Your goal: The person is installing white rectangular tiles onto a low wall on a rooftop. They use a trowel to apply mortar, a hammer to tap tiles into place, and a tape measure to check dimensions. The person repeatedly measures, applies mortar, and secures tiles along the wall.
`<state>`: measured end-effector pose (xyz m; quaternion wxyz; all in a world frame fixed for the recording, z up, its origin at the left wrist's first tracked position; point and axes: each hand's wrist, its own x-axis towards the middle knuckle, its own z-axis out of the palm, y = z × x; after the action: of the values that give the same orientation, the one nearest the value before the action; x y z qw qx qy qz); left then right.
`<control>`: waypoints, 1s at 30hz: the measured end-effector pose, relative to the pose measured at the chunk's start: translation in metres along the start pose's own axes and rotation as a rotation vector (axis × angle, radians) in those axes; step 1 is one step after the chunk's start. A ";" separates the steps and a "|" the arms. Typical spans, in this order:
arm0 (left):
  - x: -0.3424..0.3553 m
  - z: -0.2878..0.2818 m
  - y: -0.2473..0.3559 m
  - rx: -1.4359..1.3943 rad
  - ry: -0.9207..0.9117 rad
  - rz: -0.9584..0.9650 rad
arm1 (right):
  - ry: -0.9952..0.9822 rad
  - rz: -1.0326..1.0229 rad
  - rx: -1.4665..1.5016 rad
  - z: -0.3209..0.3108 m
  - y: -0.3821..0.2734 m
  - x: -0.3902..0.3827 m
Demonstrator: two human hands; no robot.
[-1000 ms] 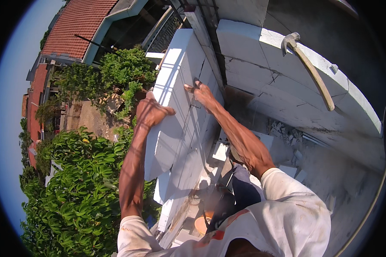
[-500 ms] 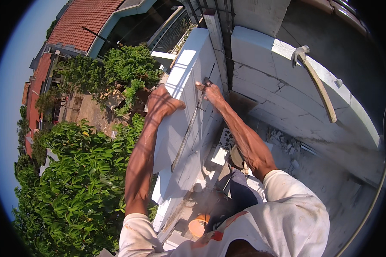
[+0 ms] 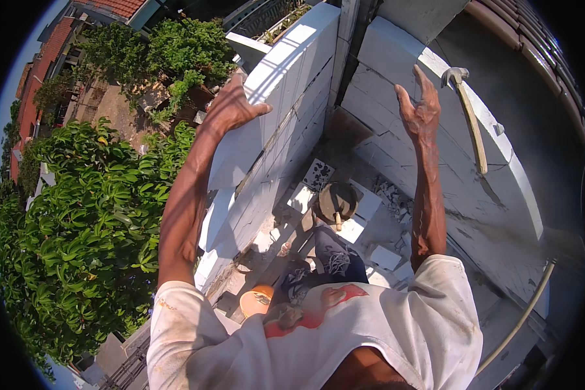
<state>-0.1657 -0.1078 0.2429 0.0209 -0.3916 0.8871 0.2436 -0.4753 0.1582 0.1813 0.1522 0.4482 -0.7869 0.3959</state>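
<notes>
1. White block (image 3: 279, 94): sits atop L wall (image 3: 257, 195), top course.
2. L hand (image 3: 231, 107): at block's upper edge, thumb apart from fingers; can't tell if it's clamped on.
3. R hand (image 3: 422, 117): raised in air, R of L wall, thumb & fingers apart.
4. Hammer (image 3: 469, 117): lies on R wall (image 3: 510, 156), opp. L wall; nr R hand, not touching.
5. Dark bowl (image 3: 331, 198) w/ wooden handle (image 3: 338, 222): low down, R of L wall.
6. Orange container (image 3: 257, 300): nr L wall's base.
7. Tree (image 3: 84, 234): outside, L of L wall.

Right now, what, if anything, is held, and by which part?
The left hand appears to hold the upper white block by its top edge; the right hand is empty.
</notes>
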 end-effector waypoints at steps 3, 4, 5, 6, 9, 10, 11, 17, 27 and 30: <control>-0.060 -0.006 -0.052 0.008 -0.078 -0.079 | -0.019 -0.074 -0.626 -0.077 0.077 0.002; -0.077 -0.006 -0.065 0.007 -0.095 -0.101 | -0.053 -0.072 -0.742 -0.094 0.112 -0.001; -0.091 -0.003 -0.078 -0.001 -0.113 -0.115 | -0.127 0.019 -0.771 -0.113 0.141 -0.001; -0.110 0.000 -0.092 0.003 -0.134 -0.143 | -0.169 0.052 -0.723 -0.122 0.179 -0.009; -0.157 0.009 -0.119 -0.054 -0.087 -0.213 | -0.282 0.119 -0.553 -0.111 0.218 -0.019; -0.166 0.011 -0.119 -0.048 -0.104 -0.222 | -0.313 0.137 -0.502 -0.107 0.218 -0.019; -0.173 0.022 -0.119 -0.094 0.014 -0.187 | -0.302 0.088 -0.497 -0.107 0.226 -0.014; -0.172 0.055 -0.128 -0.178 0.217 -0.191 | -0.353 0.341 -0.222 -0.106 0.206 -0.012; -0.182 0.044 -0.114 -0.179 0.210 -0.187 | -0.403 0.726 0.628 -0.110 -0.072 -0.125; -0.184 0.045 -0.107 -0.195 0.207 -0.208 | -0.534 0.780 0.719 -0.097 -0.109 -0.175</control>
<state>0.0302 -0.0236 0.2005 -0.0837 -0.5044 0.8113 0.2834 -0.2996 0.3031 0.1924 -0.3691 0.2334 -0.7209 0.5380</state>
